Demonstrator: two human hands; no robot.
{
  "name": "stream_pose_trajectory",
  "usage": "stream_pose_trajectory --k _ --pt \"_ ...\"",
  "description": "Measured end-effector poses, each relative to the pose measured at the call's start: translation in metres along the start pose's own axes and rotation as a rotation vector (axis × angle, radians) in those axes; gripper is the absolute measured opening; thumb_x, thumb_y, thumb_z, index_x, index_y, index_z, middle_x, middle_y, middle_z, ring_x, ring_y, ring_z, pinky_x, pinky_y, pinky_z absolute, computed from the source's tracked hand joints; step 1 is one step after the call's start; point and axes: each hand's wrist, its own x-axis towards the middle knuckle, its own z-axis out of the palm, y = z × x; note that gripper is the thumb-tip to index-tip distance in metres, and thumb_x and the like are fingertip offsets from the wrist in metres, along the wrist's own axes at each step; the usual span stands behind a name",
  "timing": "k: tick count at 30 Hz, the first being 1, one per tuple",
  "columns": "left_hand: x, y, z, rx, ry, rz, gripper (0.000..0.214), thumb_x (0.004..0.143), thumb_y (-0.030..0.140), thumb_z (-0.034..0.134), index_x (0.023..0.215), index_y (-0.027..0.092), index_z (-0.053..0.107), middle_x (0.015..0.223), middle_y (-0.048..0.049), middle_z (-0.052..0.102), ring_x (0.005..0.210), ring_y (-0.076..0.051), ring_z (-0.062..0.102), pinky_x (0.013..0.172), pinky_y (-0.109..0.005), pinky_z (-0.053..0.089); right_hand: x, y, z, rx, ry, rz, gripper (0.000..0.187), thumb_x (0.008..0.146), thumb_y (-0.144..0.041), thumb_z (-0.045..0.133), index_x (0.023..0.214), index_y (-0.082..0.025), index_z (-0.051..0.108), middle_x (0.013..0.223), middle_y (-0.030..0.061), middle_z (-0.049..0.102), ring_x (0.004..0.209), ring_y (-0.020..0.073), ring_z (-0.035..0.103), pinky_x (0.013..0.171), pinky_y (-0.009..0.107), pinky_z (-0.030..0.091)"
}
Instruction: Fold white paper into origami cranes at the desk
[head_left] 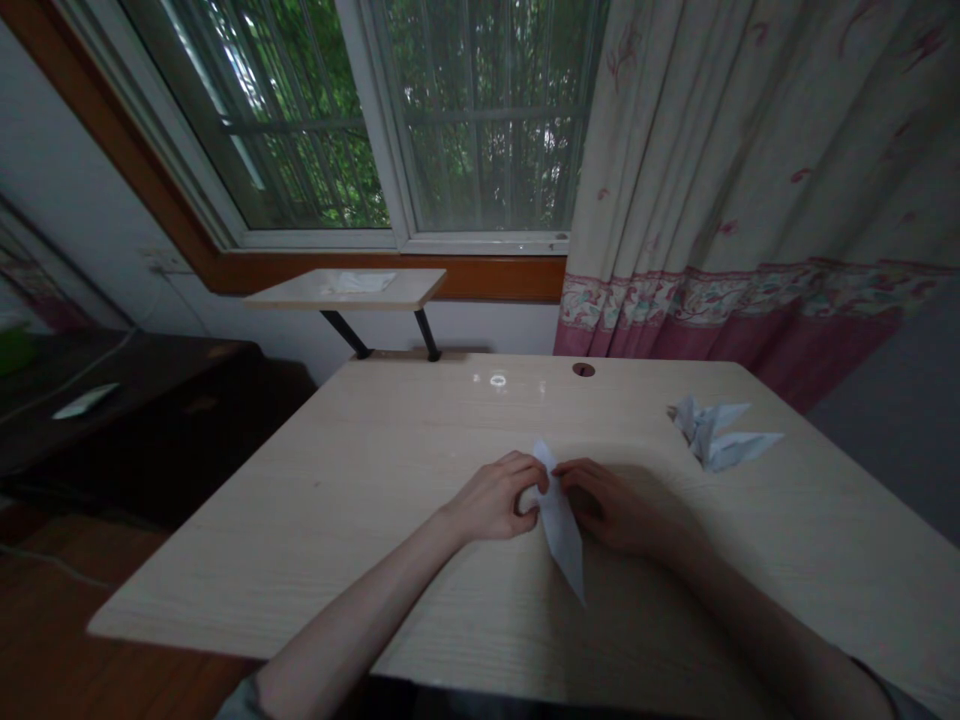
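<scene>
A long, narrow piece of folded white paper stands tilted on the light wood-grain desk, its pointed lower end reaching toward me. My left hand pinches the paper's upper part from the left with curled fingers. My right hand grips the same upper part from the right, its fingertips meeting the fold. The hands partly hide the paper's top. To the right, a white folded paper figure, possibly an origami bird, lies on the desk apart from both hands.
A round hole marks the desk's far side. Behind it stands a small pale shelf on dark brackets, below a window. A patterned curtain hangs right. On a dark cabinet at left lies a white slip.
</scene>
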Motion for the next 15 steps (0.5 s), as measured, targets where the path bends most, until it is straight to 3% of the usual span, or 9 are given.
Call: stream_pose_trajectory --k 6,15 --pt "-0.0001 -0.0008 -0.0008 -0.008 -0.012 0.004 0.026 0.077 0.023 0.068 0.102 0.022 0.059 0.115 -0.0051 0.065 0.11 -0.024 0.06 0.097 -0.037 0.051 -0.002 0.0061 0.0044 -0.041 -0.003 0.02 0.028 0.082 -0.007 0.055 0.104 -0.025 0.061 0.115 0.0056 0.067 0.106 0.0191 0.066 0.093 0.036 0.057" --pt "-0.0006 -0.0011 0.0 -0.02 0.018 0.016 0.011 0.088 0.025 0.064 0.098 0.021 0.062 0.112 -0.0049 0.066 0.108 -0.022 0.063 0.095 -0.035 0.052 -0.0023 0.0024 0.0004 -0.037 -0.039 0.073 0.018 0.09 -0.014 0.054 0.103 -0.023 0.061 0.107 0.0063 0.069 0.096 0.0197 0.066 0.086 0.036 0.055"
